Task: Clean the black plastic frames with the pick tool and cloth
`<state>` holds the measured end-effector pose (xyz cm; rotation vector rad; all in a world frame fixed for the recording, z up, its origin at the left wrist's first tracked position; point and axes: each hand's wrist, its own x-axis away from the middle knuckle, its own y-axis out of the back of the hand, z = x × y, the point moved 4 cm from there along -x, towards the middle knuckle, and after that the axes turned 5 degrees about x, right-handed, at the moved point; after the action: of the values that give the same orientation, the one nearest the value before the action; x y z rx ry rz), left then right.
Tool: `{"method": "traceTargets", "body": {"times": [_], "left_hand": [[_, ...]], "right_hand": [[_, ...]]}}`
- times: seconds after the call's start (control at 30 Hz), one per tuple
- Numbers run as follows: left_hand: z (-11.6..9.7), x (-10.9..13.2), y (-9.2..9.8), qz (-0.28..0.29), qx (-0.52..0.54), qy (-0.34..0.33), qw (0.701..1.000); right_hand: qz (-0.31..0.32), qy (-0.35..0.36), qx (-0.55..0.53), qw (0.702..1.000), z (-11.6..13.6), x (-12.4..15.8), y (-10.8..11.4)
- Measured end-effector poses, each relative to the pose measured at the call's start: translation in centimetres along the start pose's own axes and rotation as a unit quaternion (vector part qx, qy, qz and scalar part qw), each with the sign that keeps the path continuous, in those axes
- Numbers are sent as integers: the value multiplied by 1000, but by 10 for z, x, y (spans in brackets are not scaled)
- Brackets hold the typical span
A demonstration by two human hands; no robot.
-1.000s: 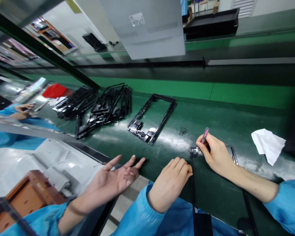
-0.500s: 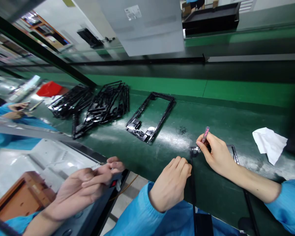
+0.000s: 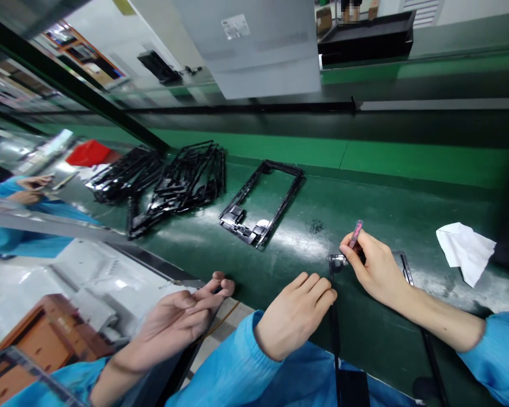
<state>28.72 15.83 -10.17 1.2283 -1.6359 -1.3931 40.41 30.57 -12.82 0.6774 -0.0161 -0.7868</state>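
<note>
A thin black rectangular frame [image 3: 335,333] lies in front of me, its near end overhanging the table edge at my lap. My left hand [image 3: 296,316] is closed on the frame's left side bar; the fingertips are hidden. At the frame's far left corner, my right hand [image 3: 375,265] pinches a small stick-like tool with a pink-patterned end [image 3: 356,233]. The tool's lower tip is hidden behind my fingers, so I cannot tell whether it touches the frame. Beyond my hands is a small heap of black shavings [image 3: 315,226].
Black frames stacked together [image 3: 296,176] lie mid-table, with a tangled pile of frames [image 3: 186,175] to their left. A white cloth [image 3: 465,249] rests at right. Another person's hand [image 3: 173,319] reaches in from the left, near the table edge. A red item [image 3: 88,153] lies farther left.
The other person's hand has moved right and slightly forward, closer to my left hand. My left hand has shifted slightly; my right hand stays at the frame's corner with the tool.
</note>
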Motion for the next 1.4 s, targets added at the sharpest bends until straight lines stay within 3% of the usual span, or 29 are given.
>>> {"method": "traceTargets", "body": {"times": [0.13,0.27,0.4,0.7,1.17,1.4], "left_hand": [[-4,-9,4,57,-57,-37,996],[-11,-14,2,80,-90,-48,992],[-13,-12,-6,88,-50,-24,995],[-2,3,-18,57,28,28,998],[8,33,-8,-35,110,101,988],[13,34,-11,-83,131,150,976]], "right_hand": [[0,-1,0,1000,0,0,0],[5,-4,-2,1000,0,0,0],[5,-2,-3,1000,0,0,-1],[4,2,-6,1000,2,0,0],[6,-5,-1,1000,0,0,0],[1,-3,-1,1000,1,0,1]]}}
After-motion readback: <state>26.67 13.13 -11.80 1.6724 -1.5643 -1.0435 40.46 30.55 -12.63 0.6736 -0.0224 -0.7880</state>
